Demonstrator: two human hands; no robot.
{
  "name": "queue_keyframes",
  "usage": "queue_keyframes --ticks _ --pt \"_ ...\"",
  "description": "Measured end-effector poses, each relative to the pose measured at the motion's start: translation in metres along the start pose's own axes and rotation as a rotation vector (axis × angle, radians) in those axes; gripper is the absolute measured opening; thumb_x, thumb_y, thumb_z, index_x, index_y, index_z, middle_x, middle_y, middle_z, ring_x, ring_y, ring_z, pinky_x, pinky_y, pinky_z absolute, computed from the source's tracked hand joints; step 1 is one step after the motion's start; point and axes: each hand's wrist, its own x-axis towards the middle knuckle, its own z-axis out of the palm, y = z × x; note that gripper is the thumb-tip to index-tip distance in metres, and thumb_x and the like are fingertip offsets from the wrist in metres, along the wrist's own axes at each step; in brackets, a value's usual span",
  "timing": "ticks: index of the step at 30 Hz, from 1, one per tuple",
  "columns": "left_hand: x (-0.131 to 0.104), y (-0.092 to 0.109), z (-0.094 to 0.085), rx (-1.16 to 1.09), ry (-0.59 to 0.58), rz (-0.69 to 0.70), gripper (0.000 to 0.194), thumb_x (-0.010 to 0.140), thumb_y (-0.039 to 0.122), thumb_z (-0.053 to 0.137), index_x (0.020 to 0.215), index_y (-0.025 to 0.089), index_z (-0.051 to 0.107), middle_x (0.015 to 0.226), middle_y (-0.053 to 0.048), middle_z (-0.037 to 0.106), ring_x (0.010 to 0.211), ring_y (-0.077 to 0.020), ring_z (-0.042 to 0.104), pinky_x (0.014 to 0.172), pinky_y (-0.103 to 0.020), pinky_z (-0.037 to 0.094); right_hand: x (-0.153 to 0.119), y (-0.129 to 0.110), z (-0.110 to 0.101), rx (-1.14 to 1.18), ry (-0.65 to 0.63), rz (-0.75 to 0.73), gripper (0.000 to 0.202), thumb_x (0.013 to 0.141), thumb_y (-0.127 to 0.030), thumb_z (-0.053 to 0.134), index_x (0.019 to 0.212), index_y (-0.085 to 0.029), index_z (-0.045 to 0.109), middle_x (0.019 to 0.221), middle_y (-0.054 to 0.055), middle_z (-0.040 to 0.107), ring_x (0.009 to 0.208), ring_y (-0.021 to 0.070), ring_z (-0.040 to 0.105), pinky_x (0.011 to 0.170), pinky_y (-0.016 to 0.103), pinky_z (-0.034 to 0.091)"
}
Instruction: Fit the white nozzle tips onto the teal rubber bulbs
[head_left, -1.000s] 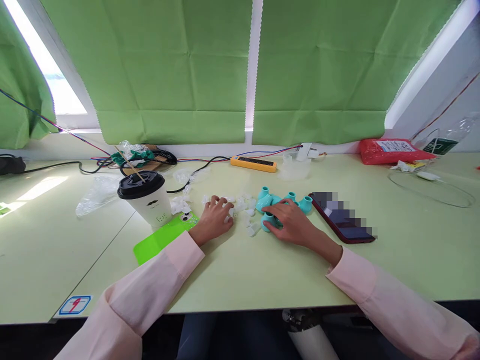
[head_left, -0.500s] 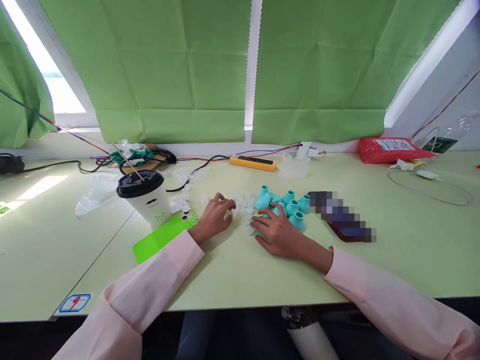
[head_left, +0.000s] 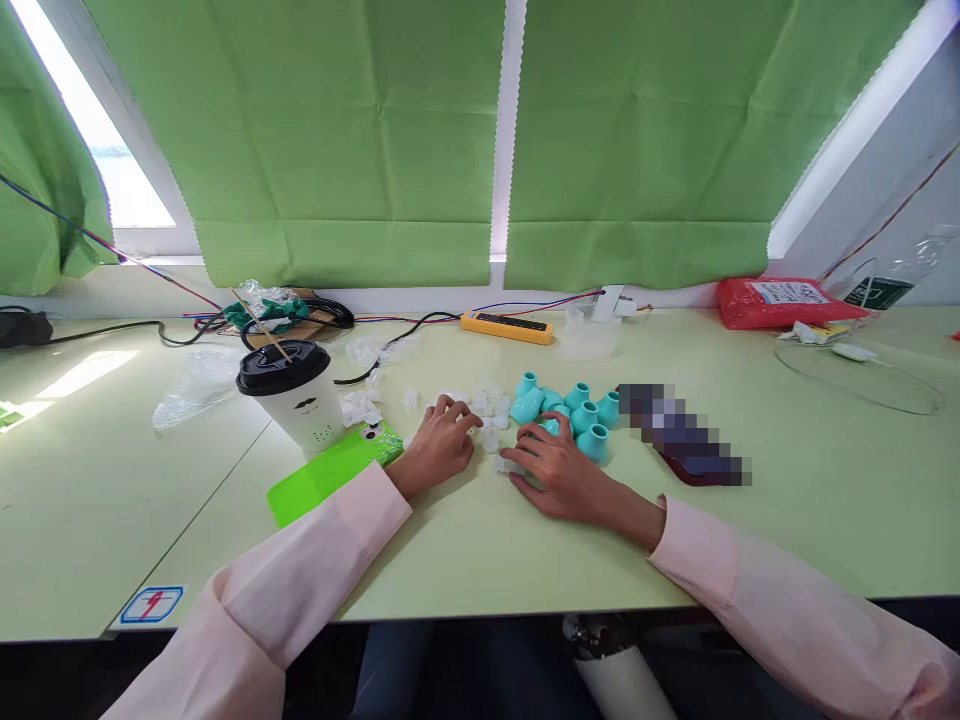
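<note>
Well, small clear pieces (head_left: 491, 440) lie scattered mid-table between the two hands, just beside a cluster of teal necked pieces (head_left: 583, 418). The left hand (head_left: 442, 448) curls its fingers down by them; I can't tell if it grips any. The right hand (head_left: 559, 470) is half open, fingertips at one clear piece, its hold unclear. A green phone (head_left: 326, 480) and lidded cup (head_left: 300, 410) sit leftward.

Left hand (head_left: 442, 445), right hand (head_left: 561, 472) closer together
</note>
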Motion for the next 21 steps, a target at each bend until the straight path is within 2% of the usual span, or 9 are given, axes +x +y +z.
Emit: queue_keyframes --ticks 5,10,14,19,21 --pt "0.000 0.000 -0.001 0.069 -0.003 -0.132 0.021 0.076 0.027 0.046 0.089 0.021 0.061 0.100 -0.009 0.046 0.094 -0.0249 0.035 0.075 -0.040 0.036 0.001 -0.002 -0.002 0.016 0.093 -0.007 0.025 0.083 -0.018 0.036 0.105 -0.015 0.049 0.078 0.006 0.059 0.085 0.0194 0.049 0.082 0.044 0.027" --pt "0.000 -0.002 0.002 0.061 -0.017 -0.183 0.019 0.076 0.030 0.047 0.083 0.023 0.063 0.097 -0.008 0.048 0.092 -0.0245 0.037 0.072 -0.039 0.037 -0.001 -0.007 -0.004 0.082 0.246 0.002 0.025 0.081 -0.016 0.041 0.105 -0.018 0.048 0.084 0.005 0.060 0.084 0.0203 0.049 0.072 0.039 0.036" --pt "0.001 -0.002 0.001 0.019 -0.009 -0.186 0.018 0.075 0.026 0.048 0.076 0.018 0.064 0.093 -0.008 0.053 0.090 -0.0240 0.039 0.072 -0.038 0.038 -0.003 -0.011 0.001 0.419 0.318 0.070 0.027 0.081 -0.017 0.042 0.108 -0.019 0.046 0.083 0.004 0.058 0.076 0.0142 0.051 0.068 0.030 0.044" --pt "0.003 -0.002 0.000 -0.113 0.017 -0.149 0.015 0.072 0.016 0.048 0.077 0.013 0.062 0.078 -0.006 0.059 0.084 -0.0195 0.045 0.070 -0.030 0.042 0.000 -0.010 0.009 1.013 0.253 0.411 0.024 0.079 -0.026 0.046 0.103 -0.021 0.049 0.081 0.002 0.055 0.064 0.0100 0.055 0.058 0.025 0.049" --pt "0.002 -0.003 0.001 -0.135 0.000 -0.153 0.016 0.071 0.012 0.046 0.078 0.013 0.061 0.075 -0.006 0.059 0.081 -0.0182 0.046 0.067 -0.028 0.042 0.001 -0.009 0.011 1.180 0.218 0.499 0.025 0.077 -0.030 0.048 0.101 -0.021 0.049 0.080 0.002 0.054 0.059 0.0091 0.056 0.056 0.026 0.050"
